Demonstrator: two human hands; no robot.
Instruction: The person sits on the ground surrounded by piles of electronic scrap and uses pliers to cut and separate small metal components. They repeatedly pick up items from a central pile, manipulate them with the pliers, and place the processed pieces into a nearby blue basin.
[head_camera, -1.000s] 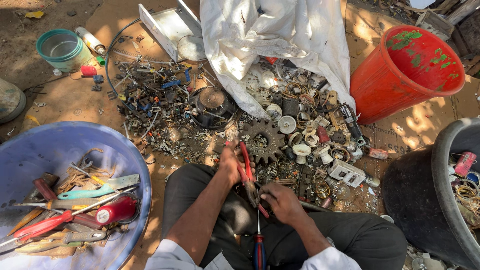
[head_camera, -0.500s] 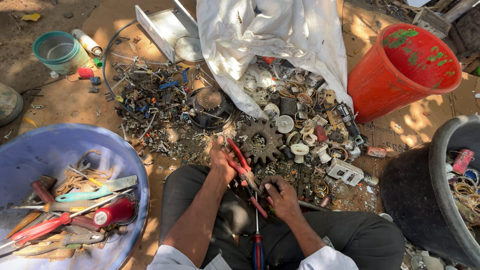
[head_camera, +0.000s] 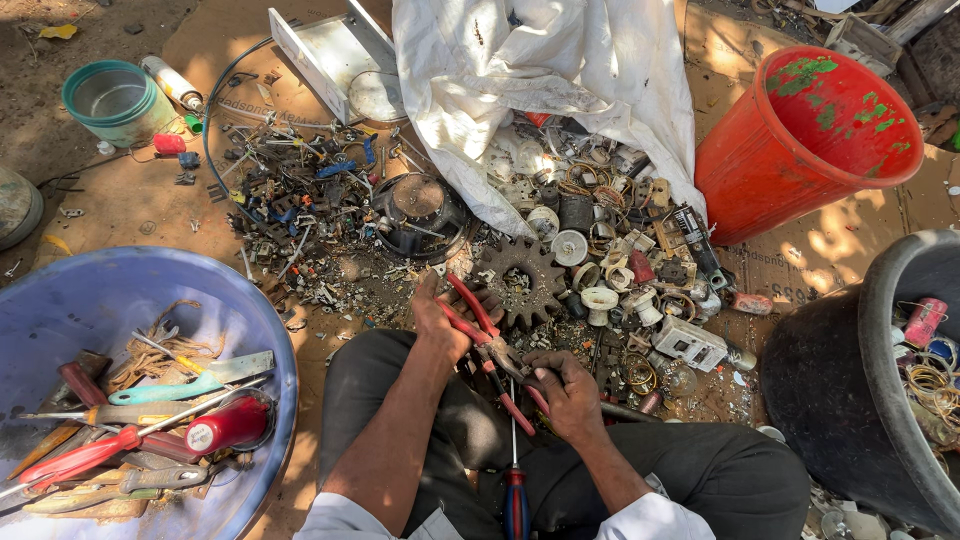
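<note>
My left hand (head_camera: 437, 322) grips the red handles of a pair of pliers (head_camera: 484, 335) just above my lap. My right hand (head_camera: 566, 391) is closed around a small dark part at the pliers' jaws; the part itself is mostly hidden by my fingers. A red-handled tool (head_camera: 520, 412) crosses under the pliers. A screwdriver with a blue and red handle (head_camera: 515, 490) lies between my legs. A rusty toothed gear (head_camera: 520, 280) rests on the ground just beyond my hands.
A heap of metal and electrical scrap (head_camera: 330, 200) spills from a white sack (head_camera: 540, 80). A blue basin (head_camera: 60, 300) with tools sits at left, a red bucket (head_camera: 800, 140) at upper right, a black tub (head_camera: 850, 380) at right, a green bowl (head_camera: 110, 100) at far left.
Both hands have shifted slightly with the pliers; the handles now angle up to the left, and the right hand stays closed at the jaws.
</note>
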